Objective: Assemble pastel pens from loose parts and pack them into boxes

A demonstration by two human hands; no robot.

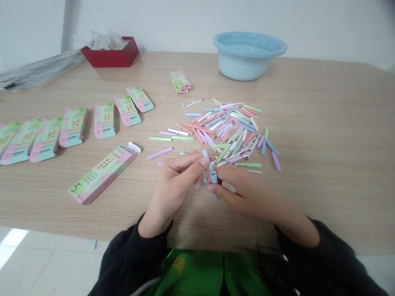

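My left hand (175, 181) pinches a small light-blue pen cap (205, 153) between thumb and fingers. My right hand (243, 189) grips a light-blue pen barrel (213, 177) just below that cap, and the two pieces almost touch. Both hands hover over the near side of the wooden table (324, 135). Just beyond them lies a heap of pastel pen parts (231, 127) in pink, green, blue, purple and white. An opened pink-and-green pen box (101, 172) lies to the left of my left hand.
Several closed pen boxes (74, 126) lie in a row at the left, with more (180, 81) farther back. A light-blue basin (248, 54) stands at the back centre, a red tray (111, 52) with clear bags at the back left.
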